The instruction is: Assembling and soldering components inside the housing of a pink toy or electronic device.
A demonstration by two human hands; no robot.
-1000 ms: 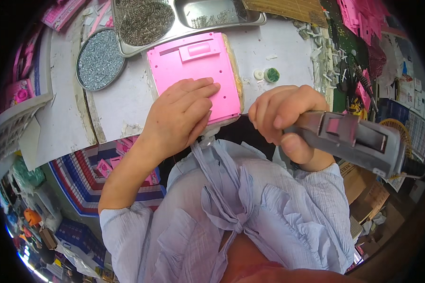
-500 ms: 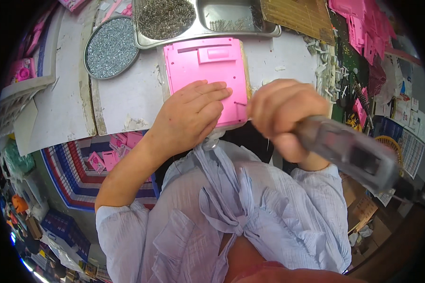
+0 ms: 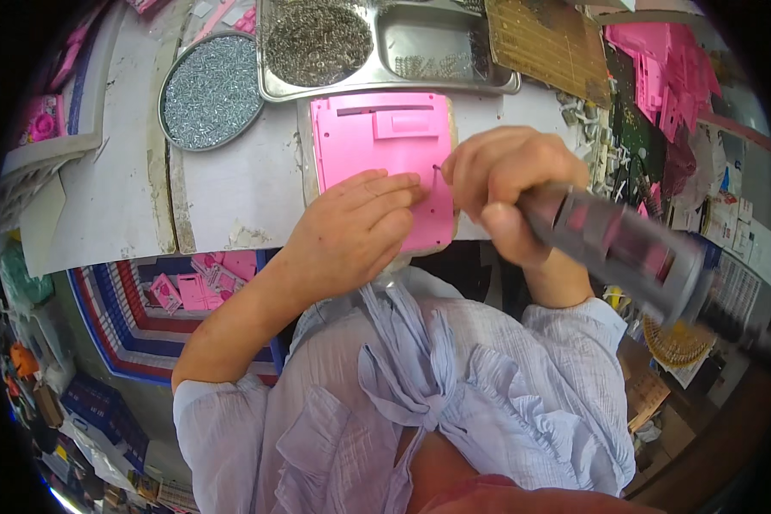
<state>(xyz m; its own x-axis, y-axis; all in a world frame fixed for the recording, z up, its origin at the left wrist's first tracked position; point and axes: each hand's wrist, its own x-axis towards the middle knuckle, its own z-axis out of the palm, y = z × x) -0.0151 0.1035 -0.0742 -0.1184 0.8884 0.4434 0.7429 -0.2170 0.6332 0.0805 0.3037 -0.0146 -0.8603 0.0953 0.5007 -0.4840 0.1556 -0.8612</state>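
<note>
A pink plastic panel (image 3: 377,154) with small holes and a raised rectangular part lies in front of me at the table's near edge. My left hand (image 3: 355,223) rests flat across its lower left half, fingers stretched out. At the panel's right side, my right hand (image 3: 514,184) is wrapped round a grey electric screwdriver (image 3: 617,244), whose body slants down to the right. Its thin bit points left and meets the panel at a hole near the right edge. Whether a screw sits under the tip is too small to tell.
Beyond the panel stands a steel tray (image 3: 385,86) with small metal parts; a round dish (image 3: 210,94) of silvery screws is left of it. Cardboard (image 3: 548,43) lies at the back right. A striped basket (image 3: 137,343) with pink pieces sits below the table, left.
The screwdriver's bit has moved from a lower spot on the panel up to a hole farther from me. My left hand stays on the panel. The whole view has shifted slightly.
</note>
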